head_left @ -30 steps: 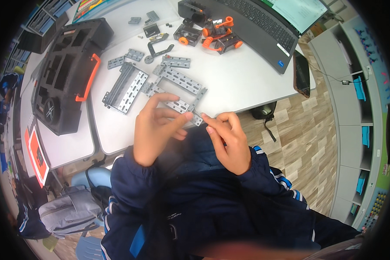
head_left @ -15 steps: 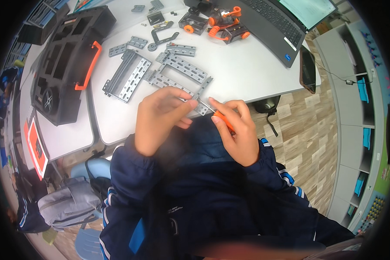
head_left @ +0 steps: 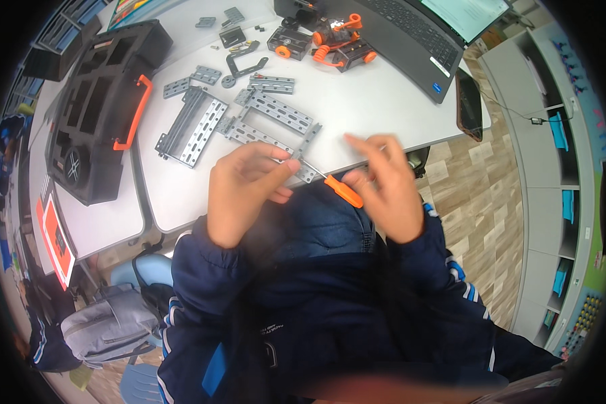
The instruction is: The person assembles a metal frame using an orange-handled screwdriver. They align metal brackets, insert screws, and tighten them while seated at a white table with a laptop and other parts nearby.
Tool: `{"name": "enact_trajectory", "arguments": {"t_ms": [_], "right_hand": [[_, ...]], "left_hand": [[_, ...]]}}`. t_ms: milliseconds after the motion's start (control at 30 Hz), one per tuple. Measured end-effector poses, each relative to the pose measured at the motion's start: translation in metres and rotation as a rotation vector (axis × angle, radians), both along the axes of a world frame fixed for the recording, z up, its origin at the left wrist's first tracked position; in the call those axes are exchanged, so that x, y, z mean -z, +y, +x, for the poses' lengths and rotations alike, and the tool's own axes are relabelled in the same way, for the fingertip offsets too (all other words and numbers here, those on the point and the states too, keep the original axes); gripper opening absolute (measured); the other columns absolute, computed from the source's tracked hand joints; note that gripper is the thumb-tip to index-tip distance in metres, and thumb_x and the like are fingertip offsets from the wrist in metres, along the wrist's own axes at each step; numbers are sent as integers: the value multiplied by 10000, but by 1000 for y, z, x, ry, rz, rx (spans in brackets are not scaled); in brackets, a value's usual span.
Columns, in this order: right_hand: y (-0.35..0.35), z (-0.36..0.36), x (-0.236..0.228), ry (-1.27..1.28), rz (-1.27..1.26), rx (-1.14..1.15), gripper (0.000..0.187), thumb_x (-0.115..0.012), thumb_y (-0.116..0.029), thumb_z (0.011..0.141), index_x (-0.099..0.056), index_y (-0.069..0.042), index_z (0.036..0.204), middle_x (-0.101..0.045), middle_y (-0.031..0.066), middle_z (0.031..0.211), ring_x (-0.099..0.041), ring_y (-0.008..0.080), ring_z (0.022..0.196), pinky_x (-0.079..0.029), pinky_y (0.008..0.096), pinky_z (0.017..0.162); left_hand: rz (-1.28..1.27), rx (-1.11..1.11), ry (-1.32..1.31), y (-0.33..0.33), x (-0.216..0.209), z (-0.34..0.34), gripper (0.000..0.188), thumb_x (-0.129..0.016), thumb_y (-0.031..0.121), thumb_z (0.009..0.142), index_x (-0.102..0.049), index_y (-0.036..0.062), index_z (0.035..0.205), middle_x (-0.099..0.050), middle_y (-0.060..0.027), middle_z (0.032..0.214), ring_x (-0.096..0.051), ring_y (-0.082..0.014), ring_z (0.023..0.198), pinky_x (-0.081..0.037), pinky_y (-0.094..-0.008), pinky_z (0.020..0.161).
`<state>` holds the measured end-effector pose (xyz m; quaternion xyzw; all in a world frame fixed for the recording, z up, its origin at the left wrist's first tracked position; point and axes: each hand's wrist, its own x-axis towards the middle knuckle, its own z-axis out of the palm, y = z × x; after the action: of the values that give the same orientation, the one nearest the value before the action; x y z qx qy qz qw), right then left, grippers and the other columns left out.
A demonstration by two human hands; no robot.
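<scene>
A grey perforated metal frame (head_left: 276, 111), joined from several slotted bars, lies by the table's front edge. My left hand (head_left: 239, 192) pinches its near corner between thumb and fingers. An orange-handled screwdriver (head_left: 343, 192) has its thin shaft at that same corner, close to my left thumb, and its handle juts past the table edge over my lap. The exact spot its tip touches is hidden. My right hand (head_left: 392, 192), slightly blurred, is just right of the handle with fingers apart, holding nothing.
Left of the frame sits another slotted metal assembly (head_left: 192, 128). A black case (head_left: 104, 114) with an orange handle stands farther left. Behind are loose brackets, black-and-orange modules (head_left: 289, 42) and a laptop (head_left: 397, 40). A phone (head_left: 469, 104) lies at the right table edge.
My right hand has let go of the screwdriver handle and moved right, its fingers opening. The screwdriver stays at the frame's corner. My left hand keeps its grip.
</scene>
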<state>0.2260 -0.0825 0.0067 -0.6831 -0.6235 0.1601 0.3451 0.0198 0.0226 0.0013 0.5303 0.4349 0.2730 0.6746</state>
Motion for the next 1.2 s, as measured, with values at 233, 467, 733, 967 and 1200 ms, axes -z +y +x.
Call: {"name": "enact_trajectory", "arguments": {"t_ms": [233, 467, 733, 967, 1200], "right_hand": [[115, 113, -2, -443, 543, 148, 331, -556, -303, 1010, -665, -91, 1240, -637, 80, 1210, -529, 301, 1151, -356, 398, 993], [182, 152, 35, -604, 346, -14, 401, -428, -409, 1060, -651, -174, 1296, -618, -14, 1326, -415, 248, 1346, -191, 485, 1084], [195, 158, 39, -658, 255, 22, 414, -407, -399, 1065, -686, -163, 1258, -616, -2, 1330, -404, 265, 1354, -209, 507, 1068], [202, 162, 40, -645, 212, 79, 430, -397, -408, 1067, -685, -159, 1267, -604, 6, 1344, -406, 275, 1338, -228, 507, 1059], [203, 162, 43, -656, 252, 129, 417, -421, -400, 1062, -687, -145, 1257, -611, 6, 1321, -420, 260, 1321, -242, 495, 1046]], "left_hand": [[6, -7, 22, 0, 1, 1, 246, -760, 67, 881, -651, -58, 1063, -708, -92, 820, -678, -131, 622, -566, -222, 563], [-2, -3, 38, 0, 0, 2, 242, -755, 54, 884, -644, -62, 1065, -707, -100, 827, -675, -133, 615, -569, -225, 559], [-18, -6, 27, 0, 1, 0, 229, -777, 85, 872, -671, -36, 1035, -711, -101, 827, -693, -146, 644, -558, -238, 560], [-23, -7, 37, 0, 1, 0, 235, -781, 78, 868, -671, -38, 1041, -712, -111, 836, -695, -151, 643, -565, -239, 564], [-34, -8, 29, 0, 0, 0, 236, -780, 75, 868, -672, -38, 1045, -712, -114, 847, -694, -153, 647, -568, -240, 568]]}}
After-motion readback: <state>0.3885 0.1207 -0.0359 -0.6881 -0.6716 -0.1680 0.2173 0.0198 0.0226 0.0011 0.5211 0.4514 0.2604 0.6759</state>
